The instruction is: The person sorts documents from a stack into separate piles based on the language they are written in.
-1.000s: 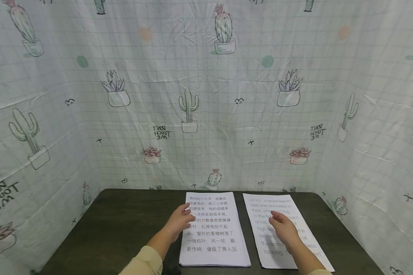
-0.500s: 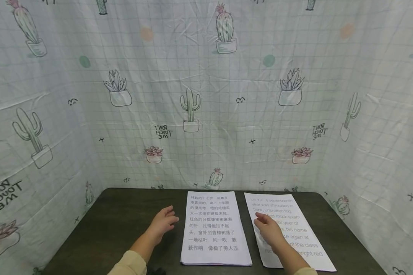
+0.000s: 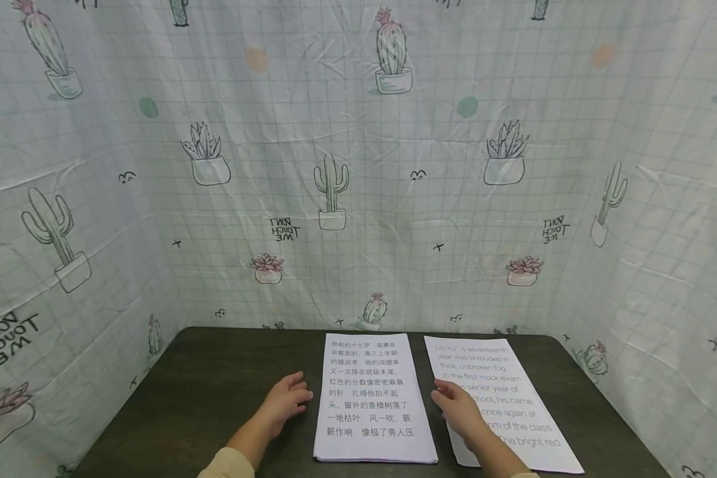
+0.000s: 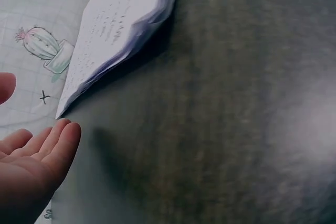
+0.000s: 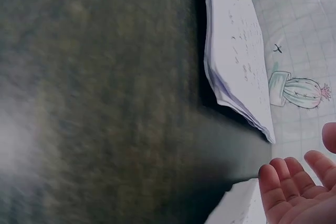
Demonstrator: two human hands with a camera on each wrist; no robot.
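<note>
A thin stack of white paper (image 3: 370,398) printed with large Chinese text lies flat at the middle of the dark table. Just off its left edge hovers my left hand (image 3: 281,405), fingers relaxed and holding nothing. To the right lies a slanted white sheet (image 3: 534,425) of English text. My right hand (image 3: 460,411) is over that sheet's left edge, its fingertips towards the gap between the two papers, and it grips nothing. The left wrist view shows my left fingers (image 4: 65,145) loosely extended near a corner of the stack. Relaxed right fingers (image 5: 270,187) appear in the right wrist view.
The dark wooden table (image 3: 203,385) has rounded back corners. A pale curtain (image 3: 358,259) printed with cacti encloses it at the back and on both sides.
My left hand has moved left, from over the Chinese stack's left edge to beside it. My right hand has shifted left across the English sheet to its edge. Both papers stay in place.
</note>
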